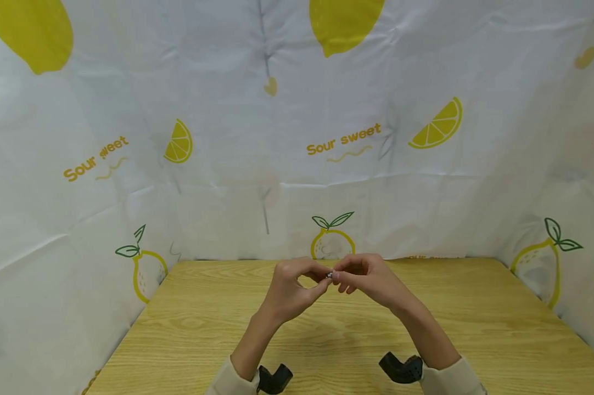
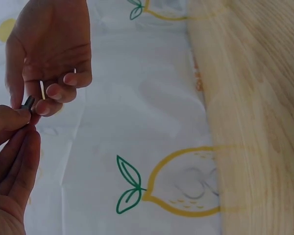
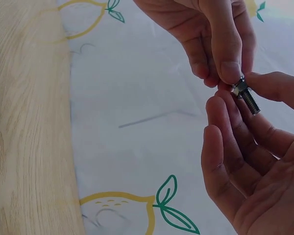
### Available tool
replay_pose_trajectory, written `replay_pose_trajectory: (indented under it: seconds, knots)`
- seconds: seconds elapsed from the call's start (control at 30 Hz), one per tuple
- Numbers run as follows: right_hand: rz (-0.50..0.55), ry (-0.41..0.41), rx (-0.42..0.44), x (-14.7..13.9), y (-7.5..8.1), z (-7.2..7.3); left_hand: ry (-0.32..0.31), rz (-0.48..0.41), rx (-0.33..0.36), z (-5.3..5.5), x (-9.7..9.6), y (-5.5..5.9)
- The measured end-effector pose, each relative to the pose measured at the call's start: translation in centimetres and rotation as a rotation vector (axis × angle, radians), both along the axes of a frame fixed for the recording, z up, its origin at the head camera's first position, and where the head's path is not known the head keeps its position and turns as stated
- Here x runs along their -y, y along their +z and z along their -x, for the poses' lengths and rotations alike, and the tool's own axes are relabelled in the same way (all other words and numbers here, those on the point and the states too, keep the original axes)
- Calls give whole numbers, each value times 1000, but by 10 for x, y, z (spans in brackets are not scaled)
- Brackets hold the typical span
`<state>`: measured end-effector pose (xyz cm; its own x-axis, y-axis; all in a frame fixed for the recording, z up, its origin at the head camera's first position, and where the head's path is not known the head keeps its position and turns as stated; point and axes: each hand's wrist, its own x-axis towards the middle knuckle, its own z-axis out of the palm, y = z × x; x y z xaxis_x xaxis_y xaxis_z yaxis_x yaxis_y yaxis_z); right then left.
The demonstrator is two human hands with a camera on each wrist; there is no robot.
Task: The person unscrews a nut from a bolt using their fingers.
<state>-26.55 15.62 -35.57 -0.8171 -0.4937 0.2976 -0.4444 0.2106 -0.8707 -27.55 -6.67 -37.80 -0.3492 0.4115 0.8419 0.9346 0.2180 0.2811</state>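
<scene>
In the head view, my left hand (image 1: 292, 291) and right hand (image 1: 376, 280) meet fingertip to fingertip above the table. Between them is a small metal bolt (image 3: 253, 104) with a hex nut (image 3: 240, 89) near one end. My left thumb and forefinger pinch the bolt's upper end, partly covering it. Around the nut, my right thumb and forefinger pinch from the sides, while the other right fingers are spread loosely. The bolt's threaded shank points toward my right palm. In the left wrist view, only a dark bit of the bolt (image 2: 28, 103) shows between the fingertips.
Below the hands lies a wood-grain table (image 1: 218, 340). A white lemon-print cloth (image 1: 237, 208) hangs behind it and along both sides. Black wrist mounts (image 1: 401, 368) sit at both sleeve cuffs.
</scene>
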Motion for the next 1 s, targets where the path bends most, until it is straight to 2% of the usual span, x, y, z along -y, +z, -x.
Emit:
replay_pose_trajectory:
  seconds: [0.17, 0.4, 0.73, 1.0]
  knots:
    - [-7, -10, 1, 1, 0, -1, 8, -1, 13, -1, 0, 0]
    - [-51, -7, -2, 1, 0, 0, 0, -6, -7, -1, 0, 1]
    - [5, 16, 13, 0, 1, -2, 1, 1, 8, -1, -1, 0]
    - [-31, -5, 9, 0, 0, -1, 7, 0, -6, -1, -2, 0]
